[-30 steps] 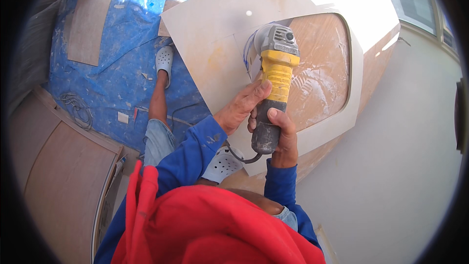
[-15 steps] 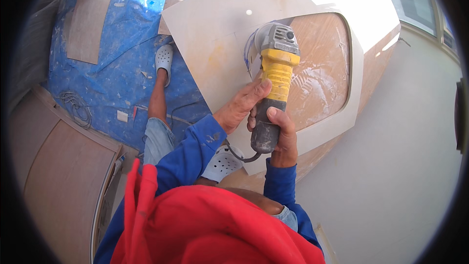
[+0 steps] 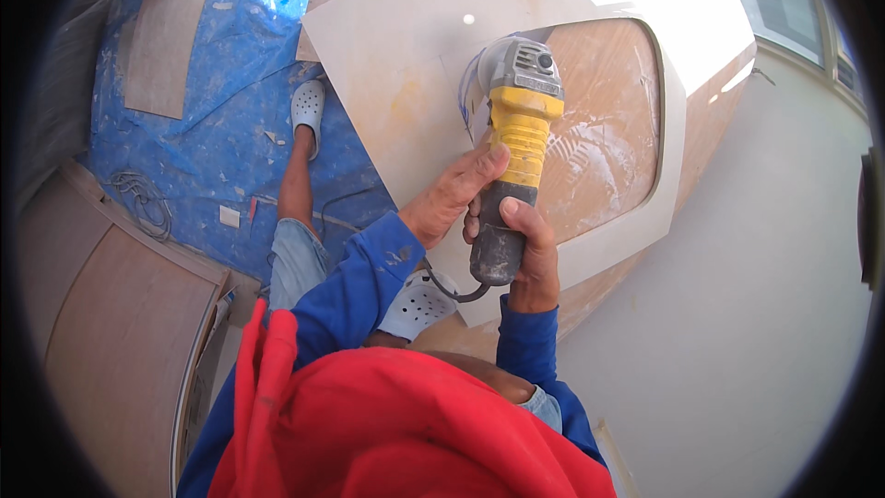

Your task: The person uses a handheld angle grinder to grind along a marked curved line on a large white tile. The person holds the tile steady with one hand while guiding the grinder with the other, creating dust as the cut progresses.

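Observation:
Both my hands hold a yellow and grey angle grinder (image 3: 523, 134), its head pointing away from me. My left hand (image 3: 454, 192) grips the yellow body from the left side, thumb along it; most of its fingers are hidden beneath. Around the dark rear handle my right hand (image 3: 535, 254) is closed, the thumb lying on top. The grinder's disc side lies at the edge of the opening in a pale panel (image 3: 387, 83); the disc itself is mostly hidden. Under that panel is a brown wooden board (image 3: 608, 120) with white dust smears, seen through the rounded opening.
A blue plastic sheet (image 3: 230, 138) covers the floor at left, with wood strips (image 3: 166, 55) and a coiled cord (image 3: 143, 203) on it. The grinder's cord (image 3: 452, 293) loops beside my white clog (image 3: 419, 306). A curved wooden panel (image 3: 120, 332) stands lower left; a pale wall (image 3: 728, 286) is at right.
The grinder and both hands have shifted very slightly toward the far left. My grip looks the same.

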A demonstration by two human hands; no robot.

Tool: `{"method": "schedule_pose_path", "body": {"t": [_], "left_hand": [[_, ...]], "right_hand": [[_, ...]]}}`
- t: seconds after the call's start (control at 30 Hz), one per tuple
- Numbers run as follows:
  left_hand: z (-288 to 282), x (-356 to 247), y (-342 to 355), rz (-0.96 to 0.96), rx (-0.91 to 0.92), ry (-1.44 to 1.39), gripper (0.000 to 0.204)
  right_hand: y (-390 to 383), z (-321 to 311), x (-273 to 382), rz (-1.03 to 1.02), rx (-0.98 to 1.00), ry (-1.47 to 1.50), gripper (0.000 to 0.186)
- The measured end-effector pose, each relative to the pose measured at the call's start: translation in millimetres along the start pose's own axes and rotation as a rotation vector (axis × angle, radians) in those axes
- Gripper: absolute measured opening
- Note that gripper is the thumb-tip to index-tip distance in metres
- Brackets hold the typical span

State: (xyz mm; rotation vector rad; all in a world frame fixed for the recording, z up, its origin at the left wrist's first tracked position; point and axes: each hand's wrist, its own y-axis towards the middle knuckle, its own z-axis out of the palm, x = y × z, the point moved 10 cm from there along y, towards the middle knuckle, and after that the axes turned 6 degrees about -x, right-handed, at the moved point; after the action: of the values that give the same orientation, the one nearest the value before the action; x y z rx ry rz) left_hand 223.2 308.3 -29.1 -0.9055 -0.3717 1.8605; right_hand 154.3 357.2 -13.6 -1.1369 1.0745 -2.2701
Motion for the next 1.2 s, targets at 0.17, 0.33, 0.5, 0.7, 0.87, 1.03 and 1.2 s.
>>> {"method": "schedule_pose_path", "body": {"t": [0.17, 0.33, 0.5, 0.7, 0.87, 1.03, 1.2], "left_hand": [[-0.2, -2.3, -0.6, 0.015, -0.025, 0.002, 0.072], [0.5, -4.3, -1.8, 0.021, -0.008, 0.011, 0.071], [1.2, 0.2, 0.2, 0.014, 0.002, 0.028, 0.074], [-1.9, 4.6, -0.2, -0.005, -0.002, -0.031, 0.071], [-1.7, 2.1, -0.2, 0.006, -0.012, -0.023, 0.072], [-2.0, -0.7, -0.7, 0.012, -0.013, -0.004, 0.073], [-0.1, -1.8, -1.4, 0.015, -0.017, -0.010, 0.072]], "right_hand": [[-0.6, -1.0, -0.6, 0.000, -0.016, 0.010, 0.056], [0.6, 0.5, -1.5, 0.006, -0.003, 0.011, 0.057], [-2.1, 3.6, 4.0, -0.025, -0.049, -0.017, 0.047], [-1.7, 9.5, 8.1, -0.037, -0.038, -0.035, 0.046], [-0.9, 6.2, 5.5, -0.038, -0.023, -0.022, 0.046], [0.5, 1.8, -0.5, -0.007, -0.007, -0.014, 0.059], [0.6, 0.2, -1.6, -0.009, 0.010, -0.009, 0.058]]}}
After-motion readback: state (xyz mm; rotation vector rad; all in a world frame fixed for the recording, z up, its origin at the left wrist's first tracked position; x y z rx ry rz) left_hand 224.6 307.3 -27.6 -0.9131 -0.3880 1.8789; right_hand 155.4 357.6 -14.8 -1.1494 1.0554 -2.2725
